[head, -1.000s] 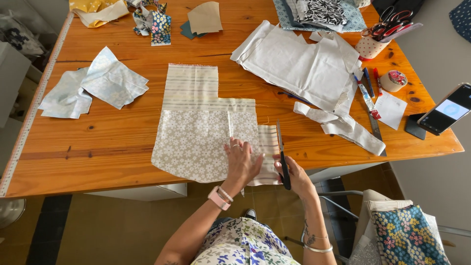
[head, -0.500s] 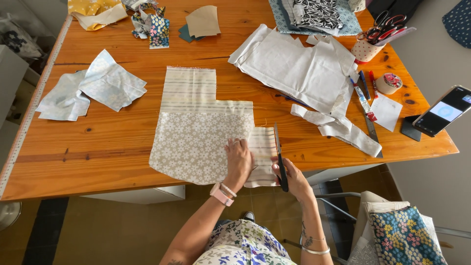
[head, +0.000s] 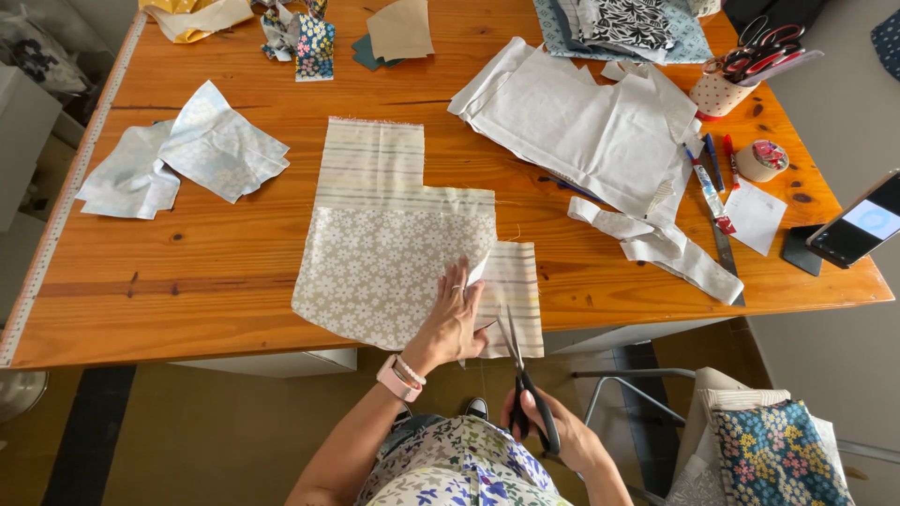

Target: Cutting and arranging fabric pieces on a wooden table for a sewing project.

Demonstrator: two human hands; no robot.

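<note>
The left hand lies flat and open on the floral fabric at the worktop front edge. The right hand grips black scissors, blades parted over the striped piece.

Matt printed cloth on a smooth varnished wooden table.

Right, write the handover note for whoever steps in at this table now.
Left hand: flat on the floral fabric, at its right edge near the table's front.
Right hand: holds scissors, blades open at the striped piece's near edge.
Done: fabric laid flat, striped layer showing at top and right.
Left: the cut into the striped piece looks barely begun.
</note>
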